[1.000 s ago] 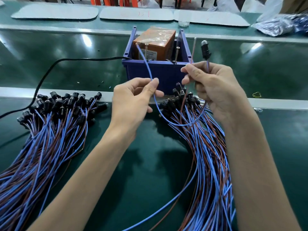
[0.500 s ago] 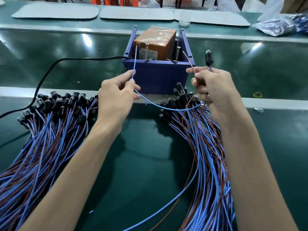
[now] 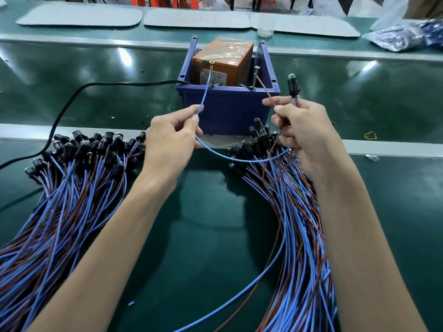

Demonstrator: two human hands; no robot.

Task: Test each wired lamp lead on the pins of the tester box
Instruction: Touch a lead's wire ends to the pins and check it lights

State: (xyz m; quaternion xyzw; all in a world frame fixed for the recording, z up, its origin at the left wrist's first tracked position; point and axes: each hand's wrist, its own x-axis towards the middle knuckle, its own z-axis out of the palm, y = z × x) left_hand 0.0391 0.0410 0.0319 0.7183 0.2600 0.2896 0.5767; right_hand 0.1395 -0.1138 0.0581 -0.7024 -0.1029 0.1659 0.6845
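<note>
Two upright metal screws, the left pin and the right pin, stand at the front of the blue plastic bin, which holds the orange film-wrapped tester box on the green bench. The left hand has its fingers pinched on the blue wire, tip at the left pin, while the right hand has its fingers clamped on the brown wire, tip at the right pin, and on the upright black lamp holder. Half a second ago both tips stood short of the pins.

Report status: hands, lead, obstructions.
Left hand pinches blue wire, tip at left pin. Right hand grips brown wire and lamp, tip by right pin. Nothing blocking.
</note>
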